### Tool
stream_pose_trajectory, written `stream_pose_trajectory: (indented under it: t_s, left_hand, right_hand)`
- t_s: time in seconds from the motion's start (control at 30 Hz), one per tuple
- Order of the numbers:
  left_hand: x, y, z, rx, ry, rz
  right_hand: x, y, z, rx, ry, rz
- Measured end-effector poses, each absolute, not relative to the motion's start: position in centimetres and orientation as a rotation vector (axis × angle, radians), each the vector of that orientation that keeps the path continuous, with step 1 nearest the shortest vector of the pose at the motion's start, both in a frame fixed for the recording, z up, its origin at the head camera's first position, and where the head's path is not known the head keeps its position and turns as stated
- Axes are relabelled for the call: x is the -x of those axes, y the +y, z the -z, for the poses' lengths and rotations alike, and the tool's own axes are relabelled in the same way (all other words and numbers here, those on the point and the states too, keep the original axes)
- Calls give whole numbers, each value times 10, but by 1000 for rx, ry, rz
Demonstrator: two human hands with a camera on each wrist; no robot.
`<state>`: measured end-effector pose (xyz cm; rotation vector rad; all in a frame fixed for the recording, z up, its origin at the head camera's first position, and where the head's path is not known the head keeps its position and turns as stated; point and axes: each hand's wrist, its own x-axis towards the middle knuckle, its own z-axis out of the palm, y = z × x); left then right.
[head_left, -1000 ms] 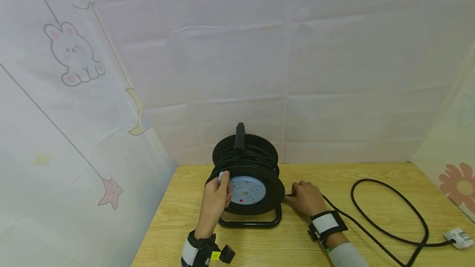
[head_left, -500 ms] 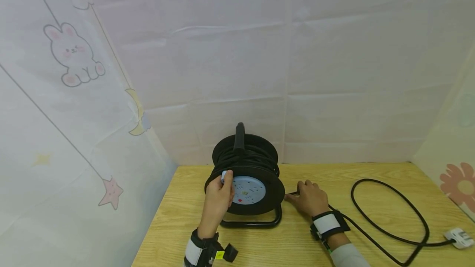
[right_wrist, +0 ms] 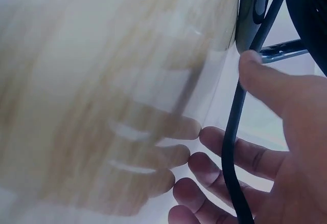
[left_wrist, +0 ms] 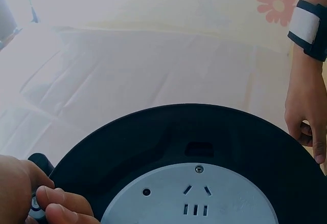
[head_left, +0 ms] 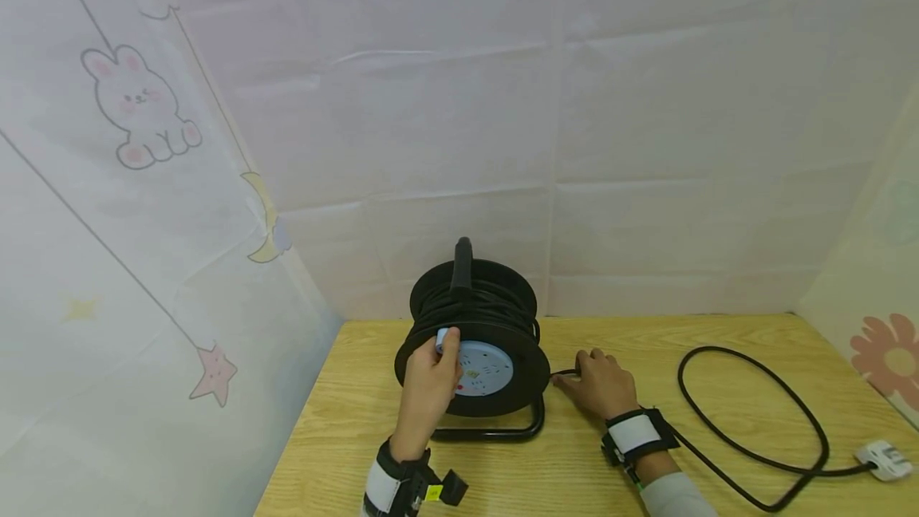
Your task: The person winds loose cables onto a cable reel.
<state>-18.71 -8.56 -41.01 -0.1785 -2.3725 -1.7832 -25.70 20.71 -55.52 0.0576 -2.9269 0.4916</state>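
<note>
A black cable reel (head_left: 534, 365) stands on the table, its round pale-blue socket plate (head_left: 491, 369) facing me. My left hand (head_left: 431, 381) grips the pale-blue crank knob (head_left: 442, 335) at the upper left of the reel's front flange. To the right of the reel, my right hand (head_left: 603, 385) is low at the tabletop with the black cable (head_left: 565, 372) in it. The right wrist view shows the thumb against the cable (right_wrist: 234, 121) and the bent fingers behind it, tips touching the tabletop. Part of the red button on the plate is covered by my left fingers.
Loose cable (head_left: 754, 372) lies in a wide loop on the right of the wooden table (head_left: 574, 469). It ends in a white plug (head_left: 883, 459) near the right edge. A wall sheet (head_left: 682, 142) rises right behind the table. The reel's carrying handle (head_left: 463, 268) sticks up.
My left hand and the crank knob have shifted to the right, and the reel's front has turned slightly clockwise. My right hand has moved a little to the right on the cable.
</note>
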Motion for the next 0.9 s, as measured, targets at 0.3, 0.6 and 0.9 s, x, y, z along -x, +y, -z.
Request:
stream_pose_trajectory:
  t_s: [0.3, 0.6, 0.9]
  left_hand:
    - [188, -80, 408, 149, -2395, 1704]
    - [188, -73, 406, 155, -2414, 1666]
    - [187, -67, 409, 173, -2423, 1580]
  right_hand:
    - [258, 209, 560, -153, -2871, -486]
    - [257, 208, 559, -156, -2881, -502]
    - [256, 205, 557, -160, -2930, -501]
